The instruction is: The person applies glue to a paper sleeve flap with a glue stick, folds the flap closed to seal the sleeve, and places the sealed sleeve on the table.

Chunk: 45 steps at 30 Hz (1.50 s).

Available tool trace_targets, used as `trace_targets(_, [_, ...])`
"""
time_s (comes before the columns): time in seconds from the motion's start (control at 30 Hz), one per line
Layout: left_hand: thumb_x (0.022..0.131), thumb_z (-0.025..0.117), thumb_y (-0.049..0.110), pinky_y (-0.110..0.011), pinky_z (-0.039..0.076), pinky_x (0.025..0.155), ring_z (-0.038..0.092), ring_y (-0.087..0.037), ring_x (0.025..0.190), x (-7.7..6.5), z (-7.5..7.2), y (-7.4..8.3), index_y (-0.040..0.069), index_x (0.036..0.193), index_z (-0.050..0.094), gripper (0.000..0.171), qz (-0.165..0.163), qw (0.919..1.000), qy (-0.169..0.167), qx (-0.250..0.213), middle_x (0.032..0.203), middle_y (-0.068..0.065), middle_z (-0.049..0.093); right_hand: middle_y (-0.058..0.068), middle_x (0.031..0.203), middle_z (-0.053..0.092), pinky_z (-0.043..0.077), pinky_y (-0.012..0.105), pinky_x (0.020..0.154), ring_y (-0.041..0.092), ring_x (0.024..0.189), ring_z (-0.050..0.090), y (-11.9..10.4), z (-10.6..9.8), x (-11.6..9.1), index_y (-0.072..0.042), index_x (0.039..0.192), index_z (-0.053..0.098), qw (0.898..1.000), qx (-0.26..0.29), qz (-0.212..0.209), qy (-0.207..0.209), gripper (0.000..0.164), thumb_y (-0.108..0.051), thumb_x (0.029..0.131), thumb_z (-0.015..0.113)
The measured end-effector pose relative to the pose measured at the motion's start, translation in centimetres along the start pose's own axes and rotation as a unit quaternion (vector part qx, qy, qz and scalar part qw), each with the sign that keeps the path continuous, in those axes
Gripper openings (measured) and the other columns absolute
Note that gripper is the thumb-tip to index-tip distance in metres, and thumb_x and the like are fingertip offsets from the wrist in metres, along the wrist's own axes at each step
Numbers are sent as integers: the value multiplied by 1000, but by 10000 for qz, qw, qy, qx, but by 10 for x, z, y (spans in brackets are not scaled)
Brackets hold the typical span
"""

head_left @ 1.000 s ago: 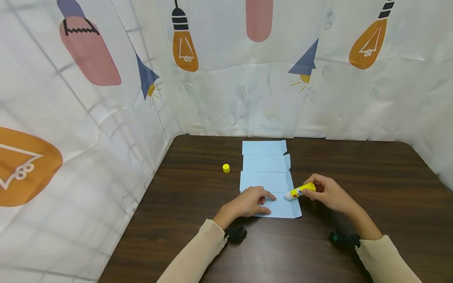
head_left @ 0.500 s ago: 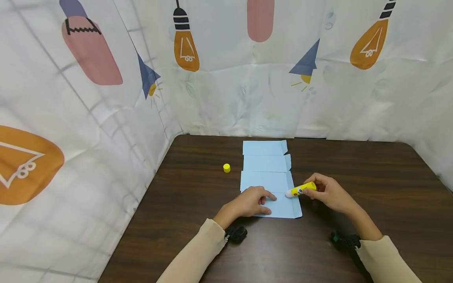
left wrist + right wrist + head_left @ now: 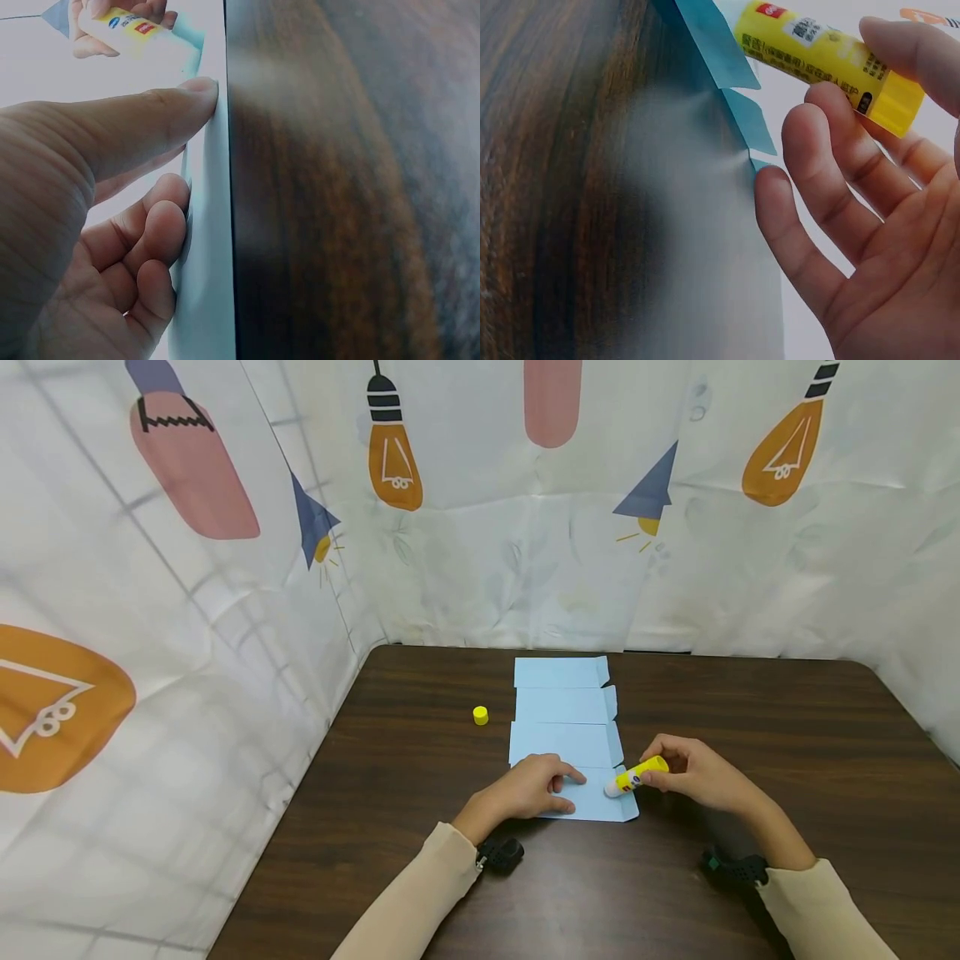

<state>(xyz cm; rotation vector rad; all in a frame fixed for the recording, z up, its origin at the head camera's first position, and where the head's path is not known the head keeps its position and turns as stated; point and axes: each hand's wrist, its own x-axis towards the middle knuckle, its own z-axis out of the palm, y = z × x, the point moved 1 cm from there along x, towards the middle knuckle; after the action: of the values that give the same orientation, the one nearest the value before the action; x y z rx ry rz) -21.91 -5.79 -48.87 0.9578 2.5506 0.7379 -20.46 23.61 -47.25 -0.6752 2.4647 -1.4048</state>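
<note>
A light blue paper cut-out (image 3: 566,745) with fold lines and side flaps lies flat on the table. My left hand (image 3: 528,789) rests on its near panel; thumb and index finger are stretched out and press the sheet, while the other fingers (image 3: 161,232) bend loosely, holding nothing. My right hand (image 3: 693,772) pinches a yellow glue stick (image 3: 637,775) near its base, between thumb and fingers. The stick is tilted, and its white end meets the near panel close to the right flap. In the right wrist view, the glue stick (image 3: 825,56) shows its printed label.
A small yellow cap (image 3: 481,716) stands on the dark wooden table (image 3: 420,718), left of the paper. Printed white curtains (image 3: 487,568) hang behind the table and along its left side. Each wrist wears a black strapped device (image 3: 501,856).
The right hand has tipped the glue stick and drawn its white end a little toward the near edge, along the right side of the near panel. The left hand stays put.
</note>
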Motion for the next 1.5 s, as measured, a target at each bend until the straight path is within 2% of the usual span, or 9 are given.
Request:
trace_targets(0.27, [90,81,27,-17,39,62,45,-5,68,1,0,-1,22,129,72,41,31,10000,-13,-46,80,6,55,8,84,64,50,30,58,29,69,59,-1,1,0,-11,102,65,9991,119,-19,-405,10,-15,96,71])
trace_targets(0.37, [90,81,27,-17,39,62,45,-6,68,0,0,-1,21,129,72,41,0,9999,-34,-109,80,6,54,8,85,64,51,31,58,27,68,60,-1,1,0,-11,103,64,9985,149,-90,-527,9,-14,96,71])
trace_targets(0.6, [89,81,27,-17,40,63,46,-5,68,0,0,-1,21,129,72,41,19,10000,-26,-61,81,6,55,8,89,67,54,34,60,24,69,61,0,2,0,-10,102,64,9976,215,-197,-636,9,-12,97,70])
trace_targets(0.83, [89,82,27,-16,40,63,46,-4,69,0,0,0,22,129,73,41,46,10000,38,13,81,6,55,15,90,68,54,34,61,24,69,62,1,2,0,-10,103,64,9971,250,-225,-690,8,-11,97,69])
trace_targets(1.1, [89,82,26,-16,40,64,46,-4,69,0,0,-1,21,129,72,41,81,9999,62,-8,81,6,56,8,80,63,48,29,58,27,69,59,2,2,1,-11,103,64,9990,79,-54,-439,7,-14,98,68])
trace_targets(1.5, [89,81,26,-16,41,65,46,-4,70,0,0,-1,21,129,72,41,110,9999,71,-13,81,6,56,11,88,63,50,28,60,24,70,61,5,1,1,-10,105,65,9990,-166,240,333,14,-19,96,72])
